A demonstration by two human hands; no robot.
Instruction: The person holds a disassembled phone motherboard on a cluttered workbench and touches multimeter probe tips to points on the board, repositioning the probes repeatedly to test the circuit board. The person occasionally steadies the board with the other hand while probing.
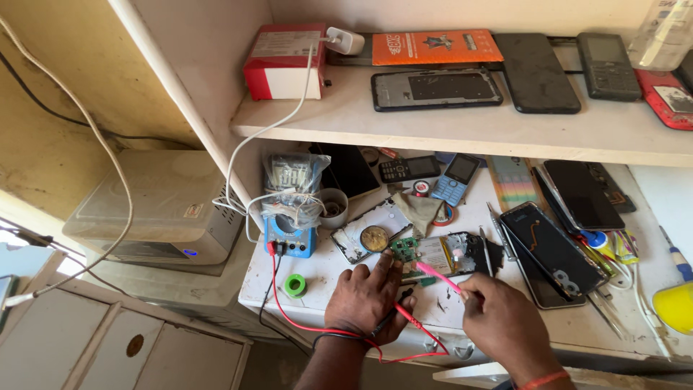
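Observation:
My left hand (367, 297) rests on the white bench, its fingertips pressing on a small green circuit board (406, 249) beside an opened phone with a battery (442, 254). A red probe (411, 321) and a black lead lie under that hand. My right hand (503, 321) pinches a pink-handled tool (437, 276) whose tip points at the circuit board. Red wire (289, 307) runs from the hands to a blue multimeter (290, 237).
An open phone back with a round coil (368, 236), a green tape roll (294, 285), several phones (552, 249), tweezers and screwdrivers crowd the bench. The shelf (462, 130) above holds phones, a red box (284, 61) and a charger. A grey unit (155, 206) sits left.

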